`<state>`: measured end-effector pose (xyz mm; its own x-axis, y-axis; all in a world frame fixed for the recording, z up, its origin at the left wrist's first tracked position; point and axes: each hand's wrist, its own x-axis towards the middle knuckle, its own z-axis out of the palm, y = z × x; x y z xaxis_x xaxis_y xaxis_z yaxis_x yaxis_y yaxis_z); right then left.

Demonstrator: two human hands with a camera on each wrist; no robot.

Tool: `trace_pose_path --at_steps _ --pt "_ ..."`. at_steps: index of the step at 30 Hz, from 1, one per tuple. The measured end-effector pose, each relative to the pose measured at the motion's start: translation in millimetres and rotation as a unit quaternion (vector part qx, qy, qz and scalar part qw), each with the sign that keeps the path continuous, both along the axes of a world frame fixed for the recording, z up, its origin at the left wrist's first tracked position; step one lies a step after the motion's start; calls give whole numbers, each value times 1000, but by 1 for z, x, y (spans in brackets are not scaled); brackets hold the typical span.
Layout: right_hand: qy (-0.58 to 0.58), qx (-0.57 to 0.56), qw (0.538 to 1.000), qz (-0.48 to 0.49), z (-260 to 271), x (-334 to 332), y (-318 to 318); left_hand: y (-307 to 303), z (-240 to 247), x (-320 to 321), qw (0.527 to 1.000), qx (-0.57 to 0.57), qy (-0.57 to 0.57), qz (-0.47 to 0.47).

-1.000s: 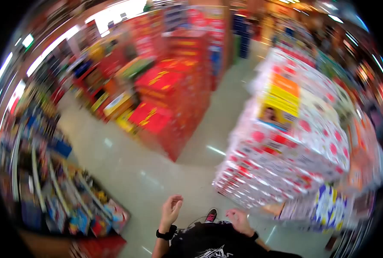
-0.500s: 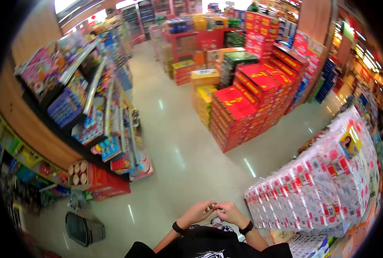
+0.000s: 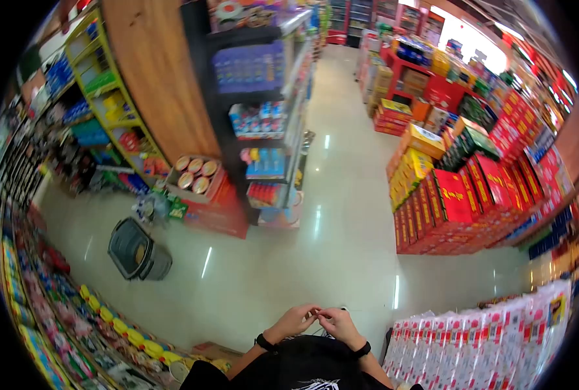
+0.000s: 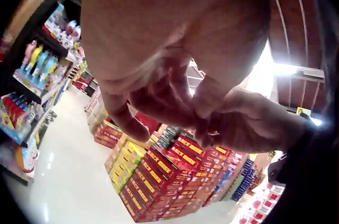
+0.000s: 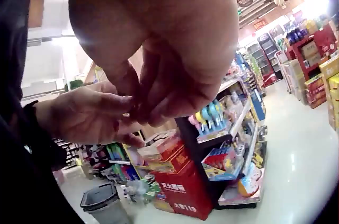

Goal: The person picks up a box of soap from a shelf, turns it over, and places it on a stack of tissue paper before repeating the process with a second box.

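Both hands meet at the fingertips in front of the person's dark shirt (image 3: 302, 367). The left hand (image 3: 296, 323) comes in from the left, its fingers loosely bent and touching those of the right hand (image 3: 341, 327). No object shows between them in the head view. In the left wrist view the left hand (image 4: 175, 38) fills the top, with the right hand (image 4: 249, 121) just behind it. From the right wrist, the right hand (image 5: 159, 38) looms close and its bent fingers touch the left hand (image 5: 87, 113).
Stacked red cartons (image 3: 452, 201) stand right of the aisle floor (image 3: 328, 175). Wrapped white packs (image 3: 478, 344) are at lower right. A shelf unit (image 3: 263, 123) rises ahead, with a grey bin (image 3: 159, 263) to its left. Goods-filled shelving (image 3: 49, 305) runs along the left edge.
The head view has swung left, bringing the bin and shelves further in. The hands were apart a second ago, came together by half a second ago, and remain touching.
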<state>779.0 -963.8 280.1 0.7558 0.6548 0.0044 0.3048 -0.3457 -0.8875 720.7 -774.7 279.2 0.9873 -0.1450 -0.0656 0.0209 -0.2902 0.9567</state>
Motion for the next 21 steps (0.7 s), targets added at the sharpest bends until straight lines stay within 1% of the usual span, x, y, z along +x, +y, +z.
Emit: trace_pose_path --at_steps 3,4,6,7,9,10,13,15,17,19,21 --pt "0 -38 997 65 10 2 30 16 -1 -22 996 -17 31 85" --pt "12 -31 997 74 9 1 39 19 -4 -29 992 -24 45 115" --pt "32 -13 995 90 7 4 58 27 -11 -39 983 -47 -23 175" --pt "42 -22 992 113 9 8 68 34 -13 -41 976 -52 -60 205" --pt "61 -35 984 163 15 19 91 47 -25 -49 964 -52 -14 262" --pt "53 -42 979 192 13 27 103 55 -25 -51 956 -50 10 290" --pt "34 -55 962 263 1 50 133 83 -15 -53 934 -40 6 356" --pt "20 -61 953 295 -22 69 155 100 -15 -49 918 -49 -2 394" --pt "9 -27 944 328 -33 87 178 114 -20 -40 902 -47 -14 429" --pt "-4 -11 936 353 -23 103 208 130 -21 -30 884 -31 -29 465" --pt "-9 -16 927 375 -14 118 233 142 -22 -19 870 -19 -13 493"
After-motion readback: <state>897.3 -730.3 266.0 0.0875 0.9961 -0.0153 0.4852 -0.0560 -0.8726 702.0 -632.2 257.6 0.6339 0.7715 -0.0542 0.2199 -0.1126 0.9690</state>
